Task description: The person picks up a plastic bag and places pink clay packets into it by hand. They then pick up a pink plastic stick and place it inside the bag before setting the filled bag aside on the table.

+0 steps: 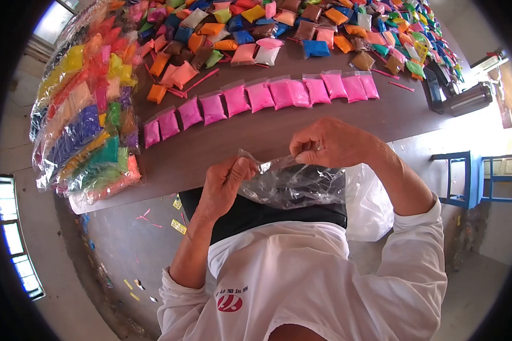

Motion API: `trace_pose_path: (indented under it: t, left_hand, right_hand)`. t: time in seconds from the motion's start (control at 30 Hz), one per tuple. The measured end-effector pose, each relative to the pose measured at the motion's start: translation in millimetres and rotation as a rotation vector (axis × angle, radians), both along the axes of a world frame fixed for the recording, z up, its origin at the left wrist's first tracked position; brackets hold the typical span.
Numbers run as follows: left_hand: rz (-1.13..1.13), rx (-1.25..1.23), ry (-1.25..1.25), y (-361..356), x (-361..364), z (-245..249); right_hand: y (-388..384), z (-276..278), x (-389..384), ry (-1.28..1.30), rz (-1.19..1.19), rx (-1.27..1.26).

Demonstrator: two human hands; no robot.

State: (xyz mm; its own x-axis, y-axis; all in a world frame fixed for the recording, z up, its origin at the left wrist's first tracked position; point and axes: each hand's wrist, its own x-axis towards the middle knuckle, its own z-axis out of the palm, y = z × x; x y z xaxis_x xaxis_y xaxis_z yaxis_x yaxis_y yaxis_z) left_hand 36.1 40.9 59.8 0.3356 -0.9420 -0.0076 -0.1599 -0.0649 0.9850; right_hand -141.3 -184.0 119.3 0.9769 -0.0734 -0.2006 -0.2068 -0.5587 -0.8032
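A clear plastic bag (293, 187) hangs over my lap at the table's front edge, its upper rim stretched between my two hands. My left hand (226, 181) pinches the rim at one corner, thumb against fingers. At the other end, my right hand (324, 145) has its fingers curled and pressed together on the rim. No packets can be made out inside the bag. Just beyond my hands lies a curved row of several small pink packets (237, 99), side by side on the brown table (256, 133).
Filled bags of colourful packets (88, 125) are stacked on the left. A large heap of loose packets (267, 25) covers the far side. A dark metal flask (466, 101) lies at the right edge. A blue stool (466, 179) stands right; scraps litter the floor.
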Motion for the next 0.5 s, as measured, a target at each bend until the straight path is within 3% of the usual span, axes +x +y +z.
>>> trace_pose_path:
  t: [0.17,0.27,0.37,0.5]
  left_hand:
    - [0.212,-0.015,-0.038,8,7,3]
    - [0.311,-0.051,0.052,17,18,-6]
    - [0.401,-0.150,0.356,22,27,-19]
    - [0.428,-0.113,0.425,25,34,-22]
  right_hand:
    - [-13,-2,-13,0.091,-0.103,0.014]
    - [-20,-18,-29,-0.067,-0.133,-0.161]
    - [-23,-24,-36,0.054,-0.206,-0.218]
    - [-36,-35,-40,0.116,-0.330,0.041]
